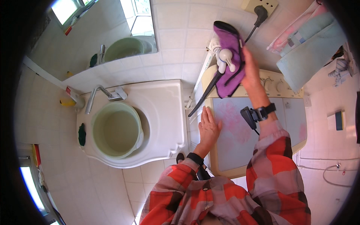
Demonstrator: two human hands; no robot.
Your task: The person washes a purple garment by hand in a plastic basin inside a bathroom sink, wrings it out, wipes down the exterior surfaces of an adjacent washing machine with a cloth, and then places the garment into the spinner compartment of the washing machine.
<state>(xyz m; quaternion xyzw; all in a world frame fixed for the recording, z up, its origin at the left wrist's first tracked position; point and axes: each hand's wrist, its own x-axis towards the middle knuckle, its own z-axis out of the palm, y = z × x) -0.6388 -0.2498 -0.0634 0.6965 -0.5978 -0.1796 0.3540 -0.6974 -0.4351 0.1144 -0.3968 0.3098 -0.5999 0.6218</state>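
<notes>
My right hand [251,69] holds the right edge of a purple cloth item with black trim [232,45], which hangs behind a white tap [226,57] on the tiled wall. A black hose [206,92] slopes down from the tap's spout to the lower left. Below it, my left hand [209,129] rests flat with spread fingers on the left edge of a washing machine [233,132] that has a pink floral pattern on its lid. My right fingertips are partly hidden and blurred.
A green plastic basin [116,129] sits in the white sink [166,112] under a chrome faucet [97,91]. A plug [261,12] is in the wall socket. Light blue and pink towels [309,53] hang at the upper right, over the machine's control panel. A mirror [92,36] is above the sink.
</notes>
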